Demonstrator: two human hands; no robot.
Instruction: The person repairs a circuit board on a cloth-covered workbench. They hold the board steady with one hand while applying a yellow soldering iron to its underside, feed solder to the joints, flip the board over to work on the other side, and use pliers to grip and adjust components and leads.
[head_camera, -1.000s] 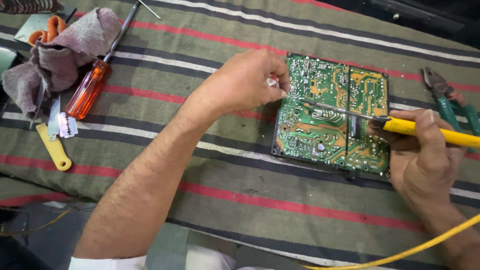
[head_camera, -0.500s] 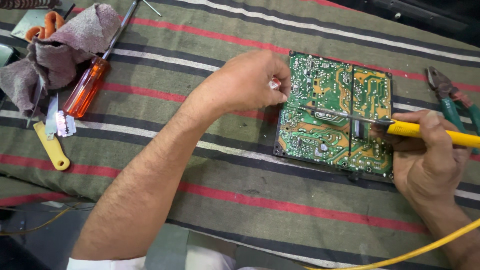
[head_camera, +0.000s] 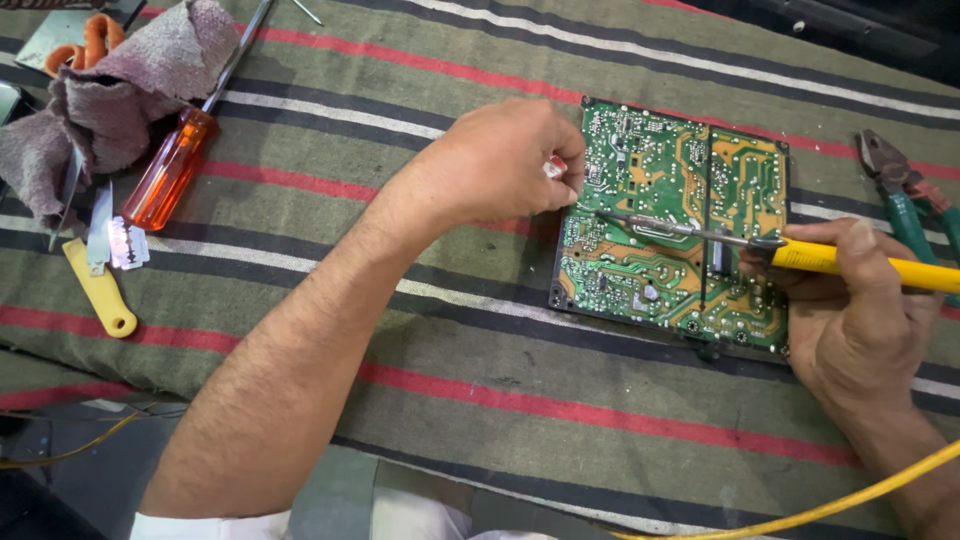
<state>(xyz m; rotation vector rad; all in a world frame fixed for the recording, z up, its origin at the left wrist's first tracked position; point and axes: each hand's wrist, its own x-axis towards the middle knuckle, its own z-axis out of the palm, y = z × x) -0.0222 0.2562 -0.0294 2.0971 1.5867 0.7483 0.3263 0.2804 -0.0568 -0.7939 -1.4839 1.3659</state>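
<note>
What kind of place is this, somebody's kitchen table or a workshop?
Most likely a small electronics repair bench. A green circuit board lies on a striped cloth, the right hand holds a yellow-handled soldering iron over it, and a screwdriver and pliers lie nearby.

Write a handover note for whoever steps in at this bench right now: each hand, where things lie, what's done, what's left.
Left hand: rests at the left edge of the green circuit board, pinching something small; what it is cannot be told.
Right hand: grips the yellow-handled soldering iron, its metal tip laid across the board's solder side.
Board lies flat on the striped cloth. Pliers to the right; orange screwdriver, rag and blade scraper to the left.
Done: board laid solder side up. Left: the soldering is mid-way, its extent unclear.
</note>
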